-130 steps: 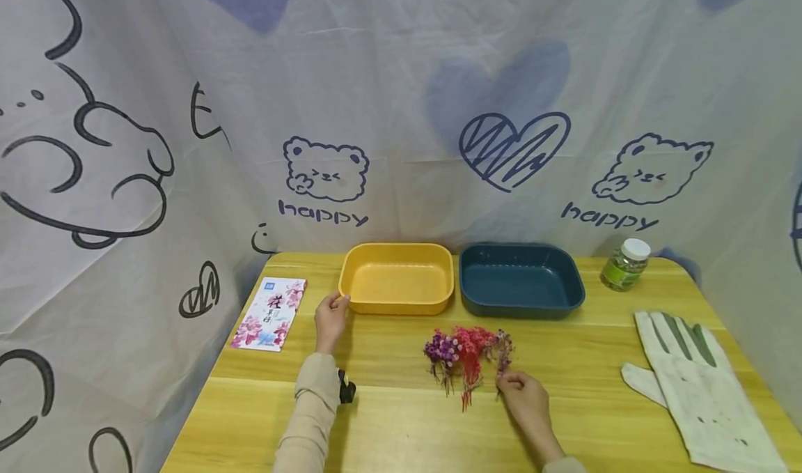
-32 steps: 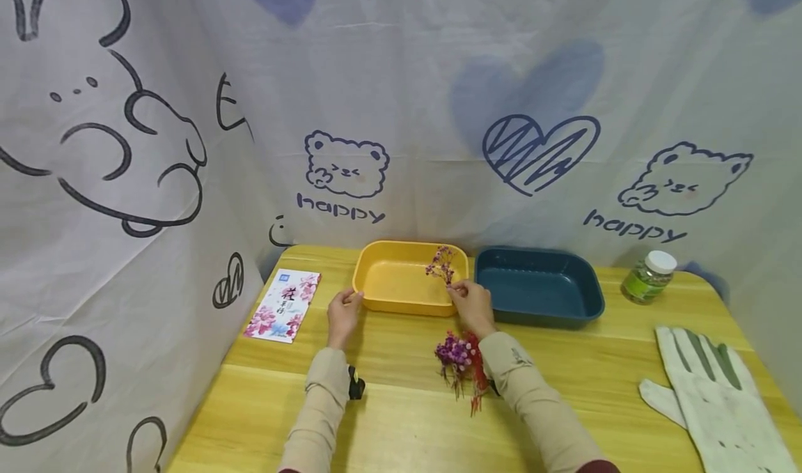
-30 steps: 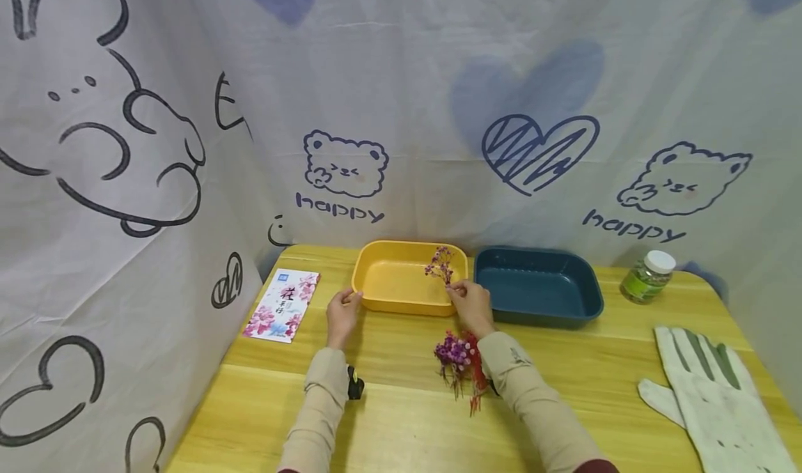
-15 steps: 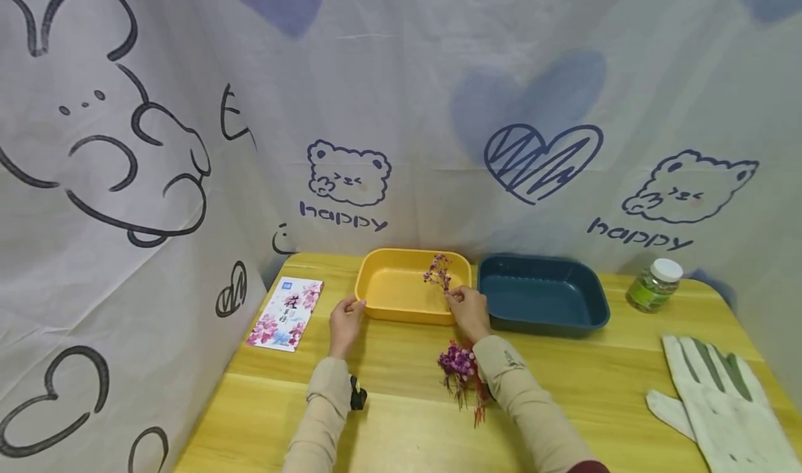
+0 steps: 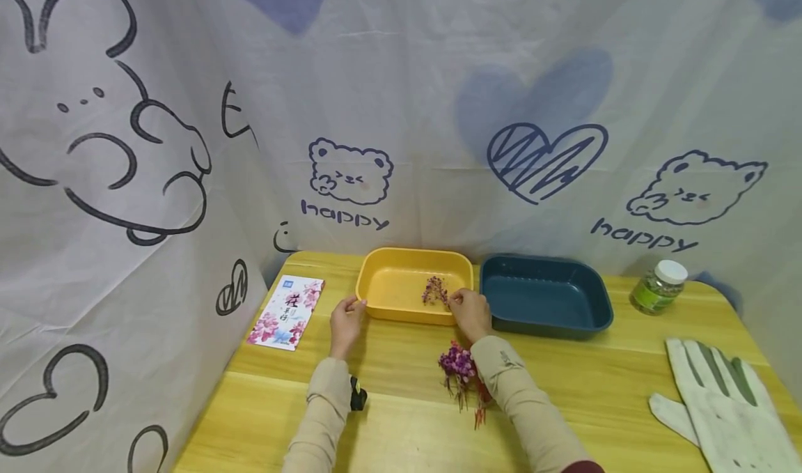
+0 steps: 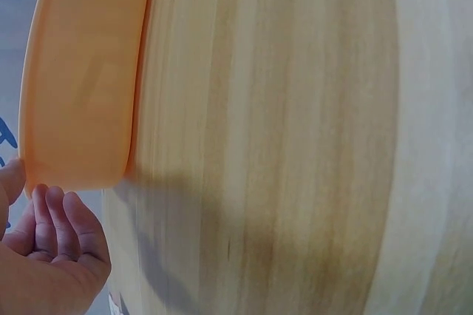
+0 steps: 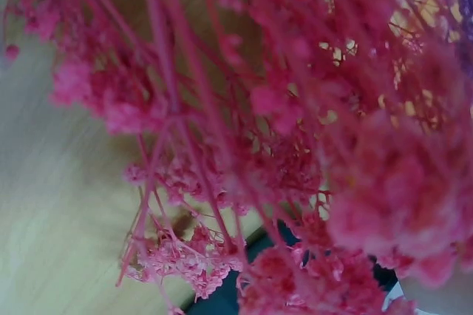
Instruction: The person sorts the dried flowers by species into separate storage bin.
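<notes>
Left hand: closed in a pinch on the yellow tray's near left corner.
Right hand: you pinch the purple sprig, almost closed.
Flower bunch: on the surface, nearer you.
Purple sprig: just lowered into the tray, left of your right hand; placing looks nearly done.

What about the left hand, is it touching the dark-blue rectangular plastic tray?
No, the left hand grips the near left corner of the yellow rectangular plastic tray instead.

Left hand gripping; right hand pinching; forearms outstretched.
</notes>
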Tool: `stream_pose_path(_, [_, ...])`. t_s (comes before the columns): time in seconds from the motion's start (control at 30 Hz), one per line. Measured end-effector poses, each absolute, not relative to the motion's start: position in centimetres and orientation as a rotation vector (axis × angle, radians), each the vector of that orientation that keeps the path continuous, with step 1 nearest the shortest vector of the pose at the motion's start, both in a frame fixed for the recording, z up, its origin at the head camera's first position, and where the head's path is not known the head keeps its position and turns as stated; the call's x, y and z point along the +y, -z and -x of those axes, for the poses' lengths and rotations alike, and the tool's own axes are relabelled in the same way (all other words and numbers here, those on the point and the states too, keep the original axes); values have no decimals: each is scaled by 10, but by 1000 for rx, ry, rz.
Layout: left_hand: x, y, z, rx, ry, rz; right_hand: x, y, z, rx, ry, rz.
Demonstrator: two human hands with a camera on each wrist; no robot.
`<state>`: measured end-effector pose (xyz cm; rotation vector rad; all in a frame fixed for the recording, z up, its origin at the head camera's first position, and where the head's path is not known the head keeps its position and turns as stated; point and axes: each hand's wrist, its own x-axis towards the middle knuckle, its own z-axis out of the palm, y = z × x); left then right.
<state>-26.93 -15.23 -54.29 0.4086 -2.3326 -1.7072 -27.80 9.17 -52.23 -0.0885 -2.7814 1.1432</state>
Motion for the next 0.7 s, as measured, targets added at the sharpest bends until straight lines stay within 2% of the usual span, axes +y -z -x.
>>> stream_pose_path(0.7, [-151,547,273,-2324,1745,-442,98,516,274,-2713,-1310,79])
